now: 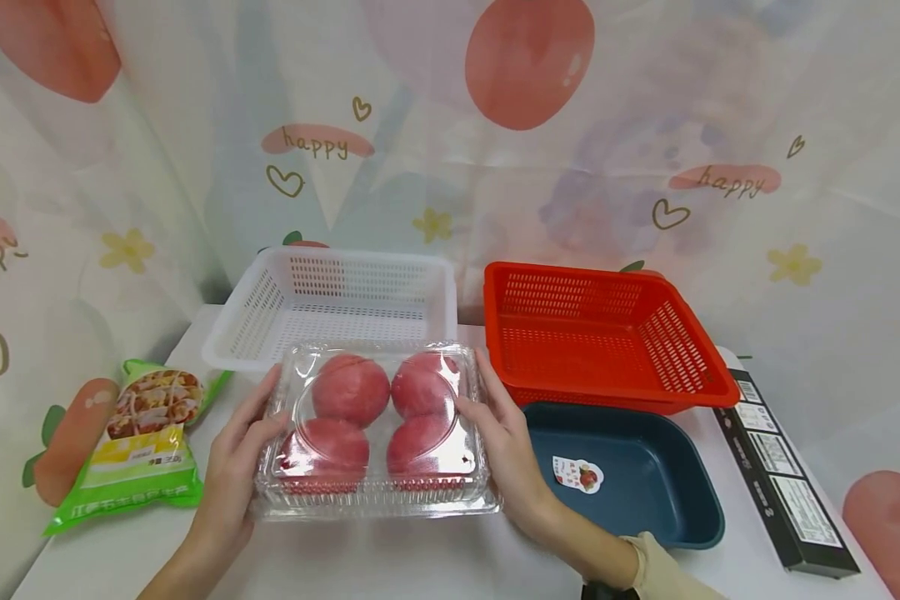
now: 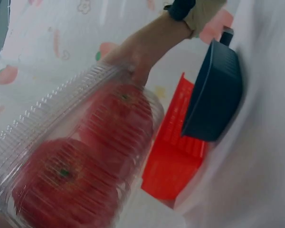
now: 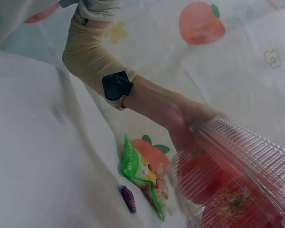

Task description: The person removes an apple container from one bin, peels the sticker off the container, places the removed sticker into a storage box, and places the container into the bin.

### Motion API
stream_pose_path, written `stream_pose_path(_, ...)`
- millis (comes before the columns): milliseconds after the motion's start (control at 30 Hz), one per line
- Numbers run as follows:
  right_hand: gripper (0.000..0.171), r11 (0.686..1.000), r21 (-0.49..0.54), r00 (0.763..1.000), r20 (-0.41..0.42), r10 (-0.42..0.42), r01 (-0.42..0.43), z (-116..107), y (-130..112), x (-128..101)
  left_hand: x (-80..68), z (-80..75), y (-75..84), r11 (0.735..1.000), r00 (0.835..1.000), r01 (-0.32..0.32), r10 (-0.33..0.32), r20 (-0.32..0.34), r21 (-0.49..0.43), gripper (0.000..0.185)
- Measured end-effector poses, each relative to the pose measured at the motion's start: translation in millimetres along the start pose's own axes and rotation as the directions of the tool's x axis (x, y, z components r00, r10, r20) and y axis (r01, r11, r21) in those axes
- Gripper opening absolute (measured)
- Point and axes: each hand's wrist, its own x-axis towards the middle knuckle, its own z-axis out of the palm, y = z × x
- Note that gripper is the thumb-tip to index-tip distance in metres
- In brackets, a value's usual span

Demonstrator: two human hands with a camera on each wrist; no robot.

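Observation:
Between my two hands is a clear plastic clamshell box (image 1: 381, 493), held above the table and tilted so its lid faces the head camera. Inside sit several round red tomatoes (image 1: 351, 390), their stem ends visible in the left wrist view. My left hand (image 1: 232, 454) grips the box's left side, thumb toward the lid. On the opposite side my right hand (image 1: 506, 433) holds it, fingers along the edge. The lid appears closed. Parts of the fingers are hidden behind the box.
Behind the box stand a white basket (image 1: 330, 321) and a red basket (image 1: 570, 350). A dark blue basin (image 1: 637, 475) is at right, beside a long black box (image 1: 783, 475). A green food bag (image 1: 146, 442) lies left. The right wrist view shows a small purple eggplant-like item (image 3: 128, 198).

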Motion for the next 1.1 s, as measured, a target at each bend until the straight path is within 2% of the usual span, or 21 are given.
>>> stream_pose_path(167, 0.062, 0.999, 0.040, 1.000, 0.007, -0.001, 0.001, 4, -6, 7, 3.2, -1.7, 6.5, 0.998, 0.999, 0.012, -0.010, 0.042, -0.057, 0.054)
stream_pose_path(300, 0.061, 0.998, 0.061, 0.999, 0.027, -0.031, 0.030, 6, -8, 13, 4.4, -1.9, 11.7, 0.997, 0.997, -0.014, 0.019, 0.068, -0.073, 0.055)
stream_pose_path(400, 0.062, 0.996, 0.070, 0.997, 0.046, -0.059, 0.056, 6, -9, 17, 5.2, -1.7, 15.3, 0.997, 0.997, -0.033, 0.038, 0.073, -0.065, 0.057)
stream_pose_path(800, 0.064, 0.997, 0.078, 0.999, 0.043, -0.019, 0.016, 5, -10, 23, 9.7, -2.2, 21.2, 0.999, 0.991, -0.049, 0.051, 0.120, -0.021, 0.059)
stream_pose_path(1100, 0.066, 0.998, 0.058, 0.999, 0.043, -0.026, 0.023, 6, -13, 29, 16.2, -3.4, 24.2, 0.999, 0.992, -0.027, 0.024, 0.124, 0.024, 0.060)
